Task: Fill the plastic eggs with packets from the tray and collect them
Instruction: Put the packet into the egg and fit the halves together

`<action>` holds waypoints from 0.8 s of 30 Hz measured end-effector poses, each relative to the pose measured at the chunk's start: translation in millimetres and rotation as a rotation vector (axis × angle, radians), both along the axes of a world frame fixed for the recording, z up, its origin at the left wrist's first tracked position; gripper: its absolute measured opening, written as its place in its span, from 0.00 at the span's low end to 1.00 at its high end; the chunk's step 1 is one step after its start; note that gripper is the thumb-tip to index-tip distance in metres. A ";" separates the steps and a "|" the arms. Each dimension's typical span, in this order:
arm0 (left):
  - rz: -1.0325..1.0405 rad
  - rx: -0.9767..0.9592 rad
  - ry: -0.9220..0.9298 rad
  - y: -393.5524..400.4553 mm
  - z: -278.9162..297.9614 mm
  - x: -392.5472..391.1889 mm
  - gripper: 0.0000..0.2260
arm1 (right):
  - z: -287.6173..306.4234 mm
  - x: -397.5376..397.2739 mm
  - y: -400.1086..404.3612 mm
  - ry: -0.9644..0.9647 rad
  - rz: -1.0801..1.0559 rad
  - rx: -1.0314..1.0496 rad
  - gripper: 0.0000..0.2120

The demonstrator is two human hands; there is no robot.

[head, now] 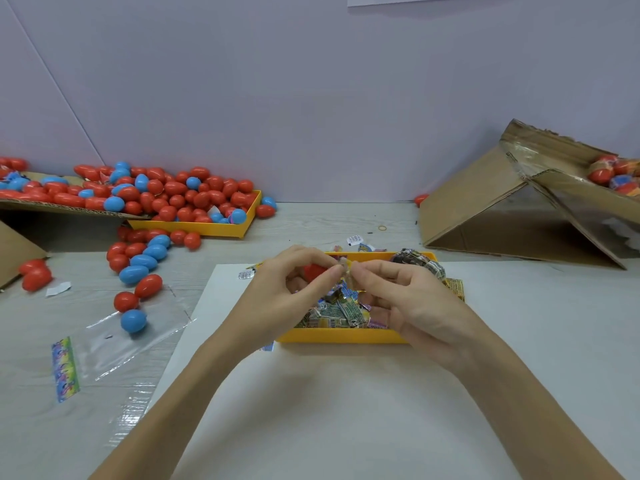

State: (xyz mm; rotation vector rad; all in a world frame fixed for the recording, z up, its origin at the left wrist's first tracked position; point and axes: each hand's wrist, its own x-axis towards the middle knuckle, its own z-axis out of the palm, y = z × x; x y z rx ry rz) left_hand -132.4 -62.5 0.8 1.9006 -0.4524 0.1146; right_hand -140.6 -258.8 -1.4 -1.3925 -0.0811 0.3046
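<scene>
While both hands meet over the far end of the packet tray [341,336], the left hand [277,296] curls round a red egg [313,271] and the right hand [405,299] pinches a small packet [346,268] right at the egg, fingertips nearly touching. That tray sits mid-table on a white sheet [329,410], stuffed with printed packets [341,311], and the hands cover much of its far half, so what lies under them can't be told. A few loose packets [355,240] lie just beyond it. Far left, a second yellow tray [214,230] overflows with red and blue eggs [180,195], a flattened cardboard flap [52,206] overlapping its left side. More eggs [138,265] trail across the table toward the near left, one blue egg [133,320] resting on a clear plastic bag [138,334] beside a colourful label strip [65,368]. Far right, a tipped cardboard box [502,209] holds eggs [613,174] inside, with one red egg [420,199] just left of it by the wall
</scene>
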 end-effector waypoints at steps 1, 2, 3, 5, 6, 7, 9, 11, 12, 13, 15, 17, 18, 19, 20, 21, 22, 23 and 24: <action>-0.004 -0.030 0.038 0.2 -0.1 0.1 0.08 | 0.9 -0.4 1.0 0.021 0.026 0.024 0.19; -0.012 -0.054 0.072 0.4 -0.8 0.2 0.07 | 1.1 -0.8 1.7 0.026 0.034 0.032 0.20; -0.018 -0.074 0.099 0.5 -1.5 0.1 0.05 | 1.0 -1.0 2.2 0.022 0.026 0.029 0.20; -0.011 -0.087 0.134 -0.3 -1.7 -0.2 0.03 | 1.4 -0.7 2.8 0.022 -0.017 0.038 0.19; 0.000 -0.082 0.142 -0.6 -1.9 -0.6 0.03 | 1.4 -0.2 2.7 0.033 -0.040 0.069 0.19; 0.009 -0.077 0.141 -1.1 -2.0 -0.8 0.03 | 1.4 0.5 2.3 0.046 -0.060 0.111 0.19; 0.010 -0.084 0.129 -2.4 -1.6 -1.5 0.04 | 1.4 1.6 1.3 0.084 -0.086 0.193 0.19; -0.011 -0.098 0.111 -2.9 -0.7 -2.8 0.06 | 1.2 2.0 1.2 0.122 -0.096 0.256 0.18; -0.024 -0.096 0.093 -3.5 -0.3 -3.3 0.09 | 1.2 2.1 1.5 0.134 -0.095 0.274 0.18; -0.030 -0.087 0.072 -4.3 -0.6 -3.6 0.10 | 1.1 2.1 1.8 0.145 -0.095 0.283 0.17; -0.011 -0.054 0.010 -6.0 -2.9 -3.4 0.11 | 0.7 1.9 2.4 0.162 -0.096 0.284 0.18; 0.020 -0.045 -0.059 -7.7 -6.3 -2.3 0.08 | -0.1 2.0 2.9 0.177 -0.097 0.260 0.20; 0.026 -0.054 -0.083 -8.0 -7.7 -1.8 0.06 | -0.3 1.9 3.4 0.187 -0.096 0.254 0.21; 0.027 -0.057 -0.106 -7.8 -8.7 -1.2 0.05 | -0.2 1.9 3.8 0.198 -0.091 0.260 0.21; 0.026 -0.050 -0.132 -7.2 -9.6 -0.7 0.05 | 0.2 1.9 3.8 0.209 -0.083 0.281 0.20; 0.023 -0.040 -0.161 -6.7 -9.7 -0.4 0.05 | 0.7 2.2 3.7 0.222 -0.076 0.317 0.20; 0.023 -0.028 -0.191 -6.4 -9.4 -0.5 0.06 | 1.5 2.5 3.6 0.239 -0.073 0.363 0.18; 0.028 -0.018 -0.217 -6.6 -9.0 -0.8 0.07 | 2.0 2.4 3.8 0.251 -0.075 0.410 0.17; 0.040 -0.013 -0.235 -7.2 -8.5 -1.2 0.07 | 2.3 2.3 4.4 0.248 -0.080 0.441 0.15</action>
